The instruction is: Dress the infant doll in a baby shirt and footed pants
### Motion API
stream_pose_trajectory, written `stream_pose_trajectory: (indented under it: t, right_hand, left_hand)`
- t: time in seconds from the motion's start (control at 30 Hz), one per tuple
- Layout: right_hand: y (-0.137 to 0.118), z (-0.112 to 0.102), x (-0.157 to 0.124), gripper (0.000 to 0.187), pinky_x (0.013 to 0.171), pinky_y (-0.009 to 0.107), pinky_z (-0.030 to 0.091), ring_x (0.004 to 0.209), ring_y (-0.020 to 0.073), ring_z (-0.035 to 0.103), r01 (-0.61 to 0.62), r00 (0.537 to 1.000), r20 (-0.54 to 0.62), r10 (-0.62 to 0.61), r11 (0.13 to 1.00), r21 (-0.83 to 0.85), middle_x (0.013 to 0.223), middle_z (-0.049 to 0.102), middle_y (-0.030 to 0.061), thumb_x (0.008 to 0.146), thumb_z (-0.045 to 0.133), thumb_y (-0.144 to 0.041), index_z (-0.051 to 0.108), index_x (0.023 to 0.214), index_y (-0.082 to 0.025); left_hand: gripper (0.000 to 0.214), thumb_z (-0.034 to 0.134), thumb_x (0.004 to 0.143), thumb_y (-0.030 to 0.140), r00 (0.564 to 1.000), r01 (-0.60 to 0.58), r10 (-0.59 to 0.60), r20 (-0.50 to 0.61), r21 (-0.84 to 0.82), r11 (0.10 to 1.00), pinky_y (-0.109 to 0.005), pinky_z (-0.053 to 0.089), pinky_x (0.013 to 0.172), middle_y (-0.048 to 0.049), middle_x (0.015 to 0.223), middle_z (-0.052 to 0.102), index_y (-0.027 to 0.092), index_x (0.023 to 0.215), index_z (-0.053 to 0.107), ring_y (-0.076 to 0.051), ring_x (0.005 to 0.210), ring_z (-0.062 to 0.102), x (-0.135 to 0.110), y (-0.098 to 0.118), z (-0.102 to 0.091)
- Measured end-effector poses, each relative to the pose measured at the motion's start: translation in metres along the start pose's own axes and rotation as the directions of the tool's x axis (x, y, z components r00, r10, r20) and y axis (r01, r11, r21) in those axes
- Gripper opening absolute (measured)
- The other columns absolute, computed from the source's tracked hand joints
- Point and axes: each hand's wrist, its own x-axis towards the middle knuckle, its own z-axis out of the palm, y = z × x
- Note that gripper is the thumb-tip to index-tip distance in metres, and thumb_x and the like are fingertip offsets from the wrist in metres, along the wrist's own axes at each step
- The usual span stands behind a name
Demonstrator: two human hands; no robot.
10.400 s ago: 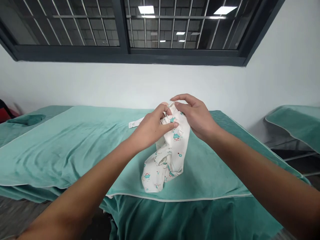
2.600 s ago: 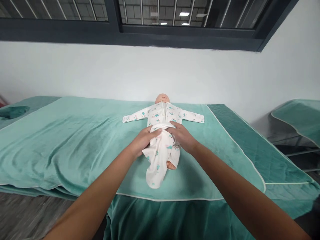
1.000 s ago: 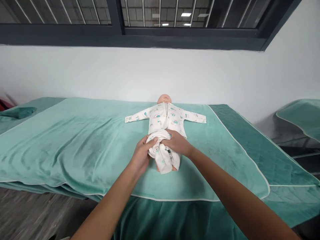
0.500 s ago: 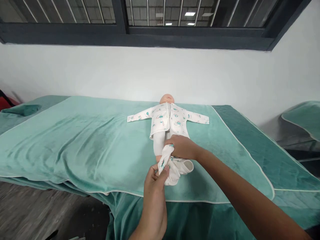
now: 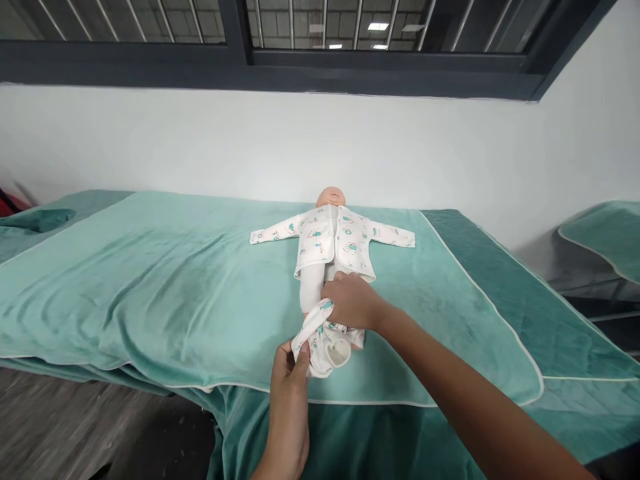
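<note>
A baby doll lies on its back, arms spread, in a white printed jacket. White cloth covers its upper legs. Bunched around its lower legs are white printed baby pants. My left hand pinches the pants' edge at the lower left, thumb on top. Closed on the upper edge of the pants, my right hand rests over the doll's leg on the right. The fingertips of my right hand are partly hidden, and the pants cover most of the doll's feet.
A light green velvet blanket spreads under the doll, over a darker green cover. White wall and a dark-framed barred window stand behind. Folded green cloth lies at the right. Grey floor shows at lower left.
My left hand has moved left, stretching the pants' edge away from my right hand. The bunched pants have shifted left, and a bit of the doll's foot now shows at their right.
</note>
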Motion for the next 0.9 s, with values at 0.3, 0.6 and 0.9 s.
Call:
stream_pose_trajectory:
  t: [0.3,0.6,0.9]
  right_hand:
    - [-0.001,0.005,0.004,0.017,0.076,0.033,0.034,0.094,0.024,0.06,-0.064,0.997,-0.042,0.069,0.991,0.119,0.095,0.074,0.0059,0.089,0.054,-0.034,0.064,0.083,-0.022]
    - [0.012,0.001,0.005,0.017,0.069,0.026,0.037,0.086,0.0196,0.064,-0.086,0.994,-0.008,0.105,0.86,0.504,0.095,0.074,0.0005,0.086,0.06,-0.038,0.068,0.09,-0.024]
    - [0.024,-0.006,0.007,0.021,0.07,0.027,0.041,0.085,0.0216,0.065,-0.185,0.98,0.062,0.189,0.757,0.627,0.09,0.075,0.0015,0.08,0.068,-0.041,0.068,0.085,-0.021]
  left_hand:
    - [0.047,0.067,0.081,0.058,0.993,-0.064,0.05,0.11,0.121,0.991,-0.025,0.042,0.065,-0.0029,0.091,0.065,0.018,0.106,0.059,-0.015,0.076,0.057,0.032,0.023,-0.002]
    - [0.04,0.054,0.089,0.06,0.876,-0.479,0.42,0.238,0.33,0.813,-0.027,0.044,0.074,-0.0013,0.089,0.062,0.021,0.099,0.057,-0.018,0.082,0.056,0.098,0.033,0.0]
    - [0.029,0.049,0.093,0.049,0.765,-0.644,0.467,0.443,0.533,0.549,-0.029,0.038,0.068,-0.0009,0.079,0.064,0.022,0.084,0.055,-0.019,0.075,0.054,0.151,0.064,0.021]
